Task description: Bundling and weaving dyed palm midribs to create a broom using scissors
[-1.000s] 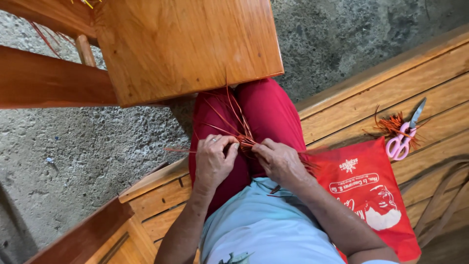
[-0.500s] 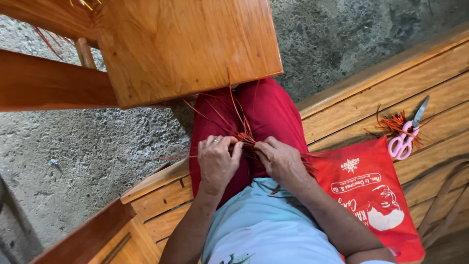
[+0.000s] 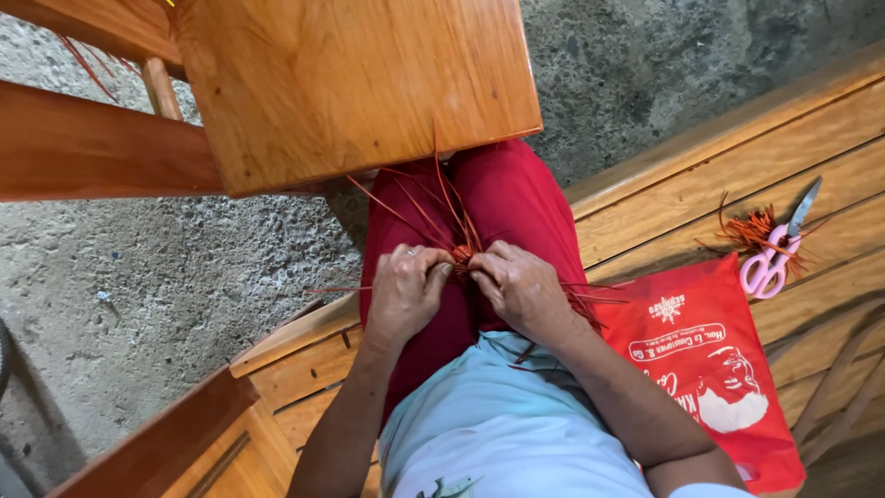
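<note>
Fingertips of both hands pinched together on a small woven knot of red-orange strips, held over the lap. Left hand curled closed on the near side of the knot; right hand curled closed on the far side, thumbs nearly meeting. Loose strip ends fanning upward toward the wooden table and sideways past both wrists. Red trousers beneath. Seat: slatted wooden bench. On the bench, to the right: red printed bag, pink-handled scissors lying on a heap of orange offcuts. Step judged: weaving or plaiting at the centre. Next move calls for steady pinch on the knot, one strip freed and crossed.
</note>
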